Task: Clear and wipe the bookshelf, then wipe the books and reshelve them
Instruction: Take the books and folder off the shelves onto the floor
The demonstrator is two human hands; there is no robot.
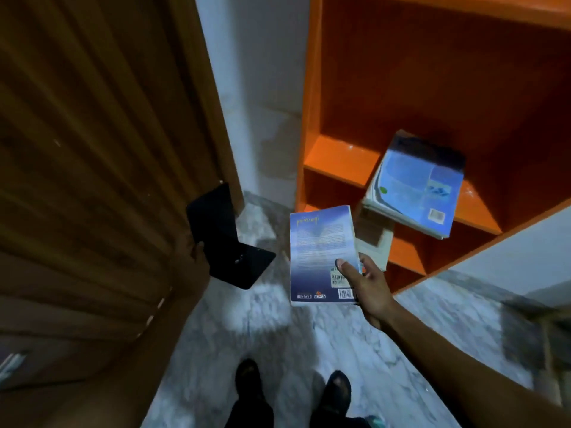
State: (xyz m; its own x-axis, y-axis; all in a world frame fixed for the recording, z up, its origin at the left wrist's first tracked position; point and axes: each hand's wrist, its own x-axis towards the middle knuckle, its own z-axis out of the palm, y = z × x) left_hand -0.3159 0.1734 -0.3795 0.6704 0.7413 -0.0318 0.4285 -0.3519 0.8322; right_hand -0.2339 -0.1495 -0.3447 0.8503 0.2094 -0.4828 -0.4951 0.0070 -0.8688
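Observation:
An orange bookshelf [336, 156] stands at the upper right. On its middle board lies a stack of books [414, 193], the top one with a light-blue cover. My right hand [367, 285] grips a blue paperback [321, 254] by its lower right corner, back cover up, in front of the shelf and above the floor. My left hand [193, 257] holds a black L-shaped metal bookend [225, 242] by its upright plate, left of the paperback. Another pale book [375, 242] shows behind the paperback on a lower board.
A brown wooden door [92, 165] fills the left side. A white wall strip [262, 88] separates door and shelf. The floor [272, 329] is grey-white marble. My feet in dark sandals [247, 378] stand at the bottom centre.

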